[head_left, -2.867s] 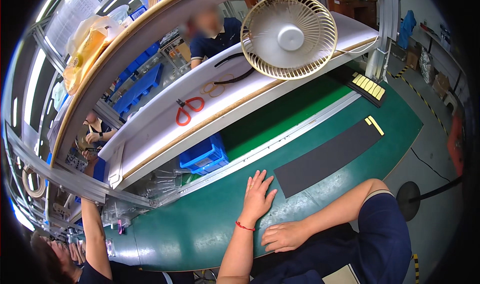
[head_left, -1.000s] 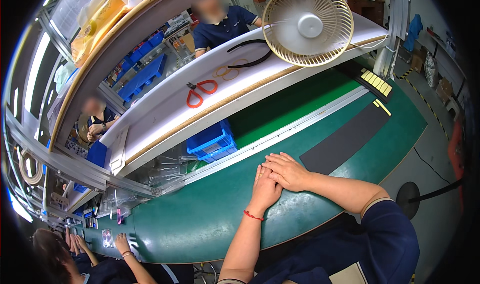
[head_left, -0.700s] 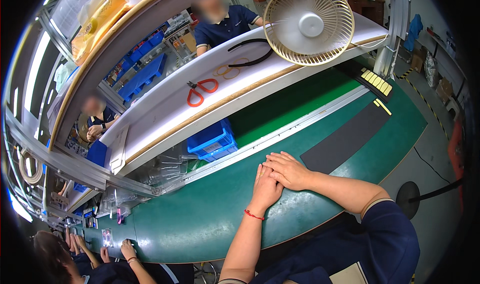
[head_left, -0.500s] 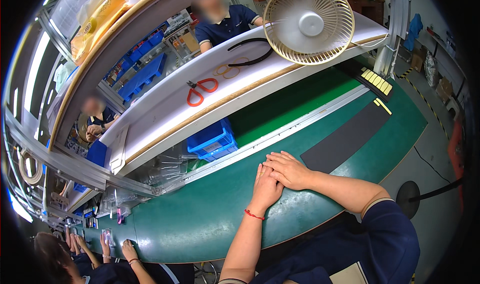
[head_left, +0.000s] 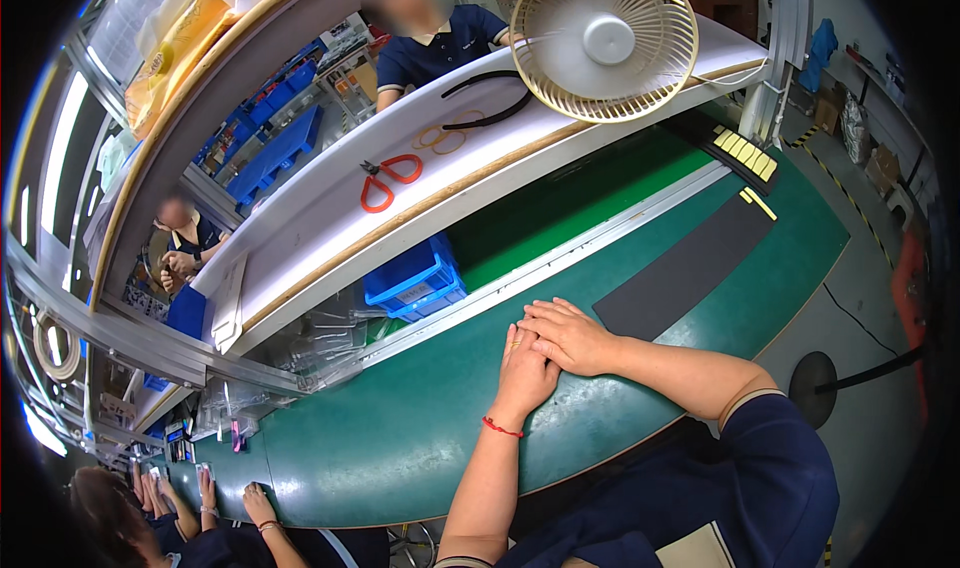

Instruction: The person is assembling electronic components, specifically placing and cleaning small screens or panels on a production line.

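Observation:
My left hand point(head_left: 524, 375) lies flat on the green tabletop point(head_left: 390, 438), a red cord bracelet at its wrist and a ring on one finger. Across its fingertips rests my right hand point(head_left: 572, 340), fingers stretched out and partly covering the left ones. Neither holds anything. A long dark grey mat point(head_left: 685, 268) lies just right of my right hand. At its far end are narrow yellow strips point(head_left: 758, 205), and beyond them a black piece bears several pale yellow blocks point(head_left: 745, 155).
A fan point(head_left: 607, 43), a black headband point(head_left: 505, 118) and red-handled scissors point(head_left: 390, 180) are on the raised shelf. Below it stands a blue bin point(head_left: 415, 280) beside clear plastic bags point(head_left: 320, 353). Other people's hands point(head_left: 258, 505) rest at the lower left; a person point(head_left: 440, 53) sits across.
The view has shifted slightly, so the shelf and table sit a little further left. My hands stay stacked in the same pose.

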